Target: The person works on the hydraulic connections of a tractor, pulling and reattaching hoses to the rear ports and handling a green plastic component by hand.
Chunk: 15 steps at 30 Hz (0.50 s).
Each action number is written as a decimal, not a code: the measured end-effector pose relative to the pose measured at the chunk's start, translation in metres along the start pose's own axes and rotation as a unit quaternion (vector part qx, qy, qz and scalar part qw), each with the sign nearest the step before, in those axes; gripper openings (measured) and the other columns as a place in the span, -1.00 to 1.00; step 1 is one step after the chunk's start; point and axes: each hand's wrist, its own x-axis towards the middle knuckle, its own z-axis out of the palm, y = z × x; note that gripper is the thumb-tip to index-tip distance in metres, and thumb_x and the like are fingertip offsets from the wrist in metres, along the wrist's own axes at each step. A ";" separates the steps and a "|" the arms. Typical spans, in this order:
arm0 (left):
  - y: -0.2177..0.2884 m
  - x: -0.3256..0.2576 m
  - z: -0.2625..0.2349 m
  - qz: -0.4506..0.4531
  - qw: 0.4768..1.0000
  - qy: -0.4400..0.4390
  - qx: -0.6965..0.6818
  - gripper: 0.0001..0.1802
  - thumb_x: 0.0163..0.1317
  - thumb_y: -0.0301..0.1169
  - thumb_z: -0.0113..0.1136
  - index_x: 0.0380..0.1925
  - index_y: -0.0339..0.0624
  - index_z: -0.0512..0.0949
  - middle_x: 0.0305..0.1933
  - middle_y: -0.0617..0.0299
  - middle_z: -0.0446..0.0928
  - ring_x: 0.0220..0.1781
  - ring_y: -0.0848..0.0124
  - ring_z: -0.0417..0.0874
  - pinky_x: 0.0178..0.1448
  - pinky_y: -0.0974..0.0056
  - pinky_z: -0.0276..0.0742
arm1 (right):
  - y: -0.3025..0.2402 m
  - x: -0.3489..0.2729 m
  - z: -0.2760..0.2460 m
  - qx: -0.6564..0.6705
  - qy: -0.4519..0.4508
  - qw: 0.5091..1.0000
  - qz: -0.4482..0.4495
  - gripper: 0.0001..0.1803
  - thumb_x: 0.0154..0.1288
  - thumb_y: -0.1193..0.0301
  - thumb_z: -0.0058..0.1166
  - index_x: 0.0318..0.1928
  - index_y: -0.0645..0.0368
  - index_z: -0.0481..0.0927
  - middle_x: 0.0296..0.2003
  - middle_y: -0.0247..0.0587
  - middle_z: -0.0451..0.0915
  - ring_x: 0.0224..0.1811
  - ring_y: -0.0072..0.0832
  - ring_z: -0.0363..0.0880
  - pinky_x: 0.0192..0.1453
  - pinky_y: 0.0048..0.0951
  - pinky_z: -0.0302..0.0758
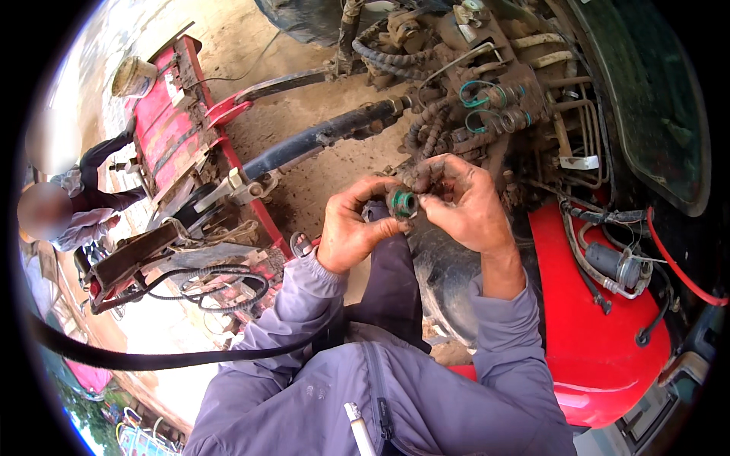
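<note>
A small dirty round fitting with a green ring inside is pinched between both hands at chest height. Left hand fingers are curled on its left side; right hand fingertips are clamped on its right. A muddy hydraulic valve block with hoses is seen just above, a red tractor fender below right.

Greyish-lilac zip jacket with long sleeves, grime-smeared bare fingers, dark trousers.

Head-worn fisheye view, steeply downward, close over greasy machinery
</note>
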 end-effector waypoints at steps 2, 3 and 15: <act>0.011 -0.005 0.006 -0.100 0.985 -0.003 -0.140 -0.45 -0.07 -0.46 0.55 -0.03 -0.35 0.56 -0.11 0.22 0.62 -0.05 0.45 0.58 0.11 0.32 0.47 | 0.010 0.002 -0.001 -0.001 0.028 0.999 0.047 -0.75 0.18 0.66 0.05 -0.09 0.35 0.53 -0.27 -0.28 0.61 -0.25 -0.63 0.58 -0.12 -0.56 0.54; 0.015 -0.007 0.010 -0.149 0.966 -0.004 -0.209 -0.45 -0.07 -0.47 0.55 -0.03 -0.35 0.56 -0.13 0.21 0.62 -0.06 0.46 0.59 0.10 0.32 0.48 | 0.017 0.002 -0.002 -0.002 0.042 0.997 0.070 -0.73 0.18 0.67 0.03 -0.08 0.34 0.53 -0.25 -0.31 0.59 -0.22 -0.64 0.55 -0.09 -0.57 0.51; -0.075 -0.026 -0.005 -0.148 0.747 0.164 -0.627 -0.70 0.40 -0.31 0.01 0.00 -0.25 0.54 -0.05 0.12 0.62 0.08 0.20 0.55 0.26 0.14 0.41 | 0.095 0.018 0.083 -0.189 0.106 0.970 -0.114 -0.59 0.01 0.44 0.36 -0.12 0.29 0.54 -0.13 0.01 0.59 -0.12 -0.08 0.61 -0.04 -0.28 0.53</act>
